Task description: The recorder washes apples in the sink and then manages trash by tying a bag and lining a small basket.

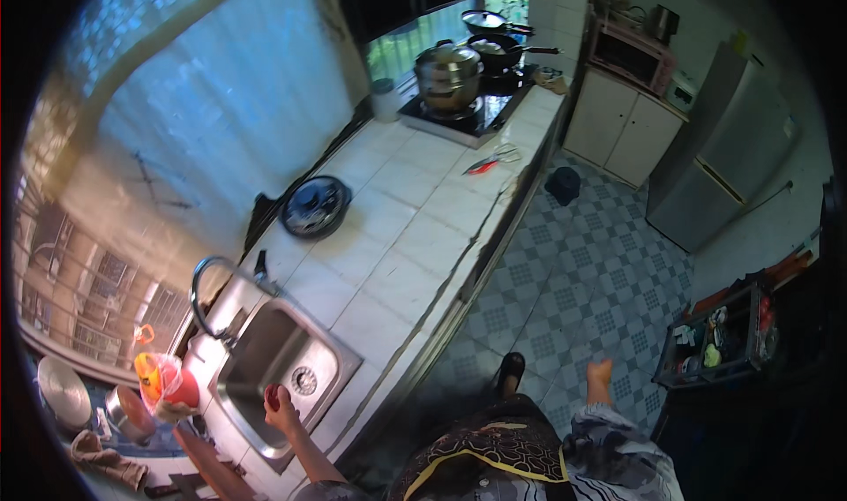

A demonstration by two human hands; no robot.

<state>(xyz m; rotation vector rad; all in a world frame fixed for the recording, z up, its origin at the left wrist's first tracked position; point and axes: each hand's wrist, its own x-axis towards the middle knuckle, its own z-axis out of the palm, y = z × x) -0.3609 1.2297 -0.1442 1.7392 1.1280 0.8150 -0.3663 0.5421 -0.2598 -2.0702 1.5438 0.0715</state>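
Observation:
Over the stainless steel sink [255, 342], my left hand [283, 414] grips a small dark red object [272, 397], whose kind I cannot tell. The round drain strainer [304, 380] lies to the right of this hand, in the sink's bottom. A curved metal faucet [198, 296] stands at the sink's far left edge. My right hand [599, 374] is held out over the tiled floor, away from the counter. Nothing shows in it, but its fingers are too small and blurred to tell how they are held.
A lidded dark pot [316, 206] and red-handled scissors [483, 166] lie on the white tiled counter [377, 263]. Beyond are a steel steamer pot [447, 77] and pans on the stove. A shelf rack [714, 342] stands right; a dark stool [563, 185] is on the floor.

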